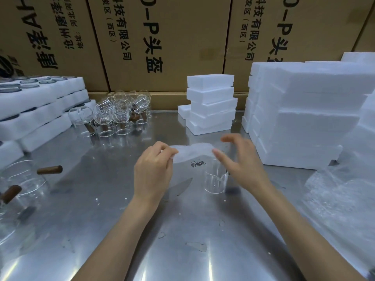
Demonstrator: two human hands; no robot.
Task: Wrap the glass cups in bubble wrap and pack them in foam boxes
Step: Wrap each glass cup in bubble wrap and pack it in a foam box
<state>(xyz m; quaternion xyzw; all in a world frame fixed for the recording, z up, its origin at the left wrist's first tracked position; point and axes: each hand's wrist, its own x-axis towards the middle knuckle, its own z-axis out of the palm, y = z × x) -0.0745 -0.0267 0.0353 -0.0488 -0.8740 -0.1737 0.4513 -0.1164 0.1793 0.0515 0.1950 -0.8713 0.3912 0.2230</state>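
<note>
The left hand is pinching one edge of a thin, translucent bubble-wrap sheet, holding it above the small clear glass cup standing on the steel table, likely to drape it. The right hand is hovering spread, fingers loose, gripping nothing. One cup here; five white foam boxes are waiting stacked behind.
</note>
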